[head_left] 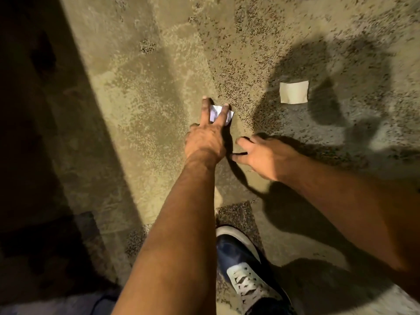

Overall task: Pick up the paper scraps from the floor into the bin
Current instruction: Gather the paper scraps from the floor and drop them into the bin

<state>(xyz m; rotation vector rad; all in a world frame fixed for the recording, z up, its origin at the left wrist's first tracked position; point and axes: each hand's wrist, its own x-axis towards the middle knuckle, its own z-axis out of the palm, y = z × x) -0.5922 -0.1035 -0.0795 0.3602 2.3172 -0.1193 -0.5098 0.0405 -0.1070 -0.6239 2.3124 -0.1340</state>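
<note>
White scrap [221, 113] under left hand [205, 142] fingers.

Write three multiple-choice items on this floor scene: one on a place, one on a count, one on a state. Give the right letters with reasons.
1. Where does the tan paper square lie on the floor?
A. To the right of the white scrap, apart from both hands
B. Under the shoe
C. In the right hand

2. How many paper scraps show?
A. One
B. Two
C. Four

3. What is the left hand doing?
A. Resting closed on the shoe
B. Lifting a scrap high in the air
C. Reaching with spread fingers over the white scrap

Answers:
1. A, the square sits alone in shadow, right of the white scrap.
2. B, only the white scrap and the tan square are visible.
3. C, two fingers straddle the scrap at floor level; the right hand hangs open nearby, and the shoe is untouched.
</note>
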